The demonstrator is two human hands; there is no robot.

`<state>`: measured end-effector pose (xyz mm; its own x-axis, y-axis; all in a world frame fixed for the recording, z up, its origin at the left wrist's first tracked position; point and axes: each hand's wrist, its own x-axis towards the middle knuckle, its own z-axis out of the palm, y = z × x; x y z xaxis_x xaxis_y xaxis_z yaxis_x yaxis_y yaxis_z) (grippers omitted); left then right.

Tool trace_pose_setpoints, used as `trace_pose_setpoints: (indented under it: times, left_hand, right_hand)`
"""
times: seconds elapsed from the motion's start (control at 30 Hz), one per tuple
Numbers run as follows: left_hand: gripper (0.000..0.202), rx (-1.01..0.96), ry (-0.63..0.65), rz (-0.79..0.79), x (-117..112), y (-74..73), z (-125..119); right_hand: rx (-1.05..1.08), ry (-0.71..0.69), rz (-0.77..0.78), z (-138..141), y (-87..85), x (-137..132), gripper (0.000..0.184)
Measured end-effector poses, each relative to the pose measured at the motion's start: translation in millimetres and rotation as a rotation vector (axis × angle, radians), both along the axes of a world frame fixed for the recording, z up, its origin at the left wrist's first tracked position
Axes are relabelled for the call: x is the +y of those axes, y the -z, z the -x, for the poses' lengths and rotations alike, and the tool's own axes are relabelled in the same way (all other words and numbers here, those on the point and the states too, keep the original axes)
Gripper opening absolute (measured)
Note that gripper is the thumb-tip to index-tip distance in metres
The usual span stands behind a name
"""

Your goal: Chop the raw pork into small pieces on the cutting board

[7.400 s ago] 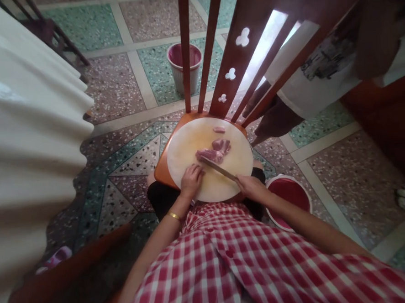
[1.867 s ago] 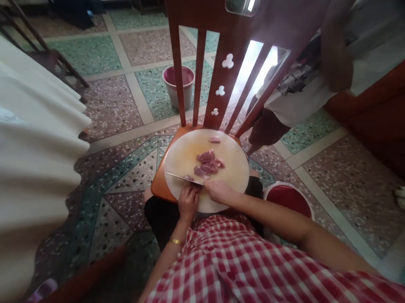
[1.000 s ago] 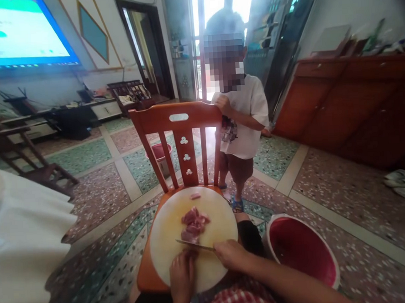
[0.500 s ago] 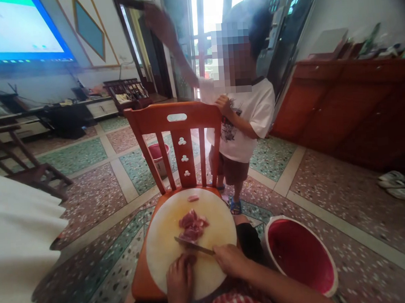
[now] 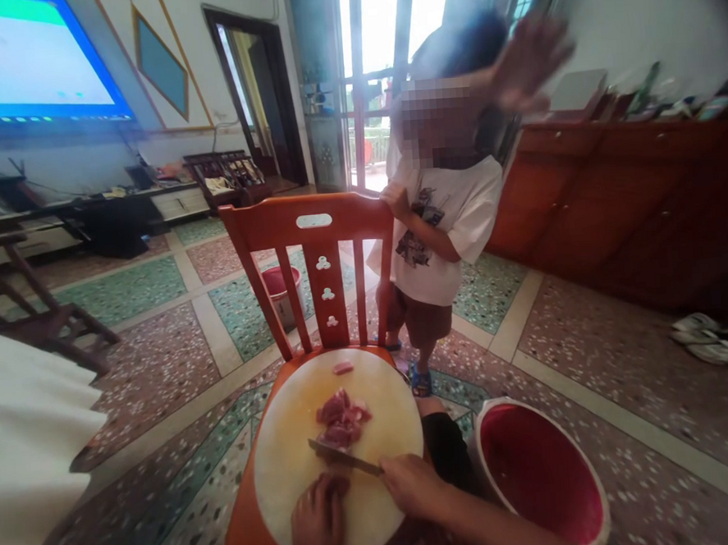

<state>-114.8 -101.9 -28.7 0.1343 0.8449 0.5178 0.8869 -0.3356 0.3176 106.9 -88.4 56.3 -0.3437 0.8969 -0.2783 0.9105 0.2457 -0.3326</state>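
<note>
A round pale cutting board (image 5: pixel 289 458) rests on the seat of a red wooden chair (image 5: pixel 312 226). A small heap of pink raw meat pieces (image 5: pixel 340 418) lies in the board's middle, and one stray piece (image 5: pixel 343 367) sits near the far rim. My right hand (image 5: pixel 411 483) is closed on the handle of a knife (image 5: pixel 342 458), blade pointing left just below the heap. My left hand (image 5: pixel 318 526) rests on the board's near part, fingers curled down at the blade, over a small bit of meat.
Another person (image 5: pixel 444 218) in a white printed shirt stands behind the chair, one hand on its back, the other arm raised. A red basin (image 5: pixel 540 475) sits on the floor at right. A pink bucket (image 5: pixel 280 290) stands beyond the chair. White cloth (image 5: pixel 22 441) hangs left.
My view has tilted up from the board to the room. The knife swung from pointing right to pointing left. The other person's raised arm swept from left to right.
</note>
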Motion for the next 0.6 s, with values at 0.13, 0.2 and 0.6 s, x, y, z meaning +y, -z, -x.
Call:
trace_pose_setpoints:
  times: [0.13,0.2,0.6]
  left_hand:
    - [0.020,0.023,0.028,-0.050,3,11.1,6]
    - [0.020,0.039,0.046,-0.051,4,13.2,8]
    - [0.020,0.065,0.103,-0.010,13,33.4,21]
  right_hand:
    - [-0.010,-0.013,-0.012,1,2.9,1,0.025]
    - [-0.009,-0.013,-0.022,1,4.3,1,0.025]
    - [0.012,0.044,-0.020,3,24.6,1,0.027]
